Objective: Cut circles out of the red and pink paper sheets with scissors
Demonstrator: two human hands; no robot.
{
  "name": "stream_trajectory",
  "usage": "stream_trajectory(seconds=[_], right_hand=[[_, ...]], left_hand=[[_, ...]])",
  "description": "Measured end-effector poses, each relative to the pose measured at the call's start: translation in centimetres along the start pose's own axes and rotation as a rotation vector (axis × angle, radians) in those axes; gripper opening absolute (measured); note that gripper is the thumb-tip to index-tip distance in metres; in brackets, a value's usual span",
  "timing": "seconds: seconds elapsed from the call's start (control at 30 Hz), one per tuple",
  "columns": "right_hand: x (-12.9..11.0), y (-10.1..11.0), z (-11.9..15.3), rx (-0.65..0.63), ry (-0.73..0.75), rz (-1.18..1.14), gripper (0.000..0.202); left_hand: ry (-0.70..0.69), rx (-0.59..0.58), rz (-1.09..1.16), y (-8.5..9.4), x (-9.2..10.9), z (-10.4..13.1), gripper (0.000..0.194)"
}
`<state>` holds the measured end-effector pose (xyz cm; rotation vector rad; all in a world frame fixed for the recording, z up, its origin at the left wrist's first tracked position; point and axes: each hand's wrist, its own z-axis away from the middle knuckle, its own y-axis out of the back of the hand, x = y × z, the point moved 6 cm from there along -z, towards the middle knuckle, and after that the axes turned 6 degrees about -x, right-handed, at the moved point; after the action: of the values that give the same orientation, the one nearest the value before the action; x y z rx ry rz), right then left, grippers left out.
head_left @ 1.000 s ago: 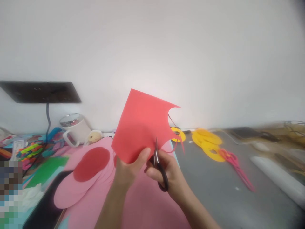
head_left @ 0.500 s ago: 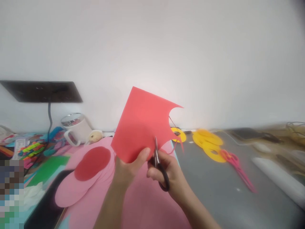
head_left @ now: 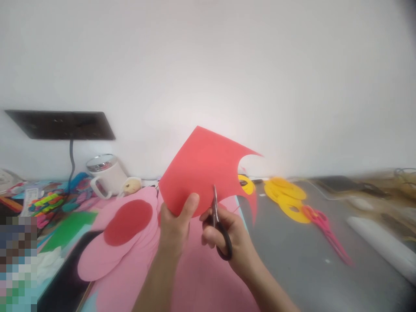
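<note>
A sheet of red paper (head_left: 204, 169) is held up in front of me, with curved bites cut out of its right side. My left hand (head_left: 177, 221) grips its lower left edge, thumb lying on top. In my right hand (head_left: 225, 232) is a pair of black-handled scissors (head_left: 216, 216). The blades point up and away from me, over the lower part of the sheet. A pointed strip of red paper hangs at the right. Below, a red paper oval (head_left: 128, 222) lies on several pink paper ovals (head_left: 97, 266).
Yellow paper rings (head_left: 286, 195) and pink scissors (head_left: 325, 227) lie on the grey mat (head_left: 286, 260) at right. A white lidded mug (head_left: 110, 177) stands at back left, near green paper (head_left: 69, 229) and a dark tray (head_left: 73, 277). A dark panel (head_left: 61, 125) stands against the wall.
The red sheet has shifted slightly right and turned clockwise, my left hand moving with it. The cut has gone further in, and the hanging strip is larger.
</note>
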<state>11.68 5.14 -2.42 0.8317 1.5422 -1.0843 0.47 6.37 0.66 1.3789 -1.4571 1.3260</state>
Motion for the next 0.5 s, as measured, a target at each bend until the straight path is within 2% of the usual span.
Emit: stream_trajectory(seconds=[0.07,0.23,0.4,0.5], right_hand=[[0.02,-0.10,0.00,0.015,0.012,0.021,0.021],[0.11,-0.35,-0.06,-0.009,0.013,0.054,0.033],[-0.11,0.28,0.04,0.034,0.019,0.041,0.049],[-0.25,0.64,0.08,0.053,0.035,0.081,0.051]], left_hand=[[0.060,-0.066,0.082,-0.89,-0.60,0.37,0.026],[0.071,0.014,0.117,-1.03,-1.00,1.01,0.033],[-0.003,0.061,0.037,-0.74,-0.55,0.90,0.014],[0.019,0.045,0.015,-0.96,-0.51,0.94,0.014]])
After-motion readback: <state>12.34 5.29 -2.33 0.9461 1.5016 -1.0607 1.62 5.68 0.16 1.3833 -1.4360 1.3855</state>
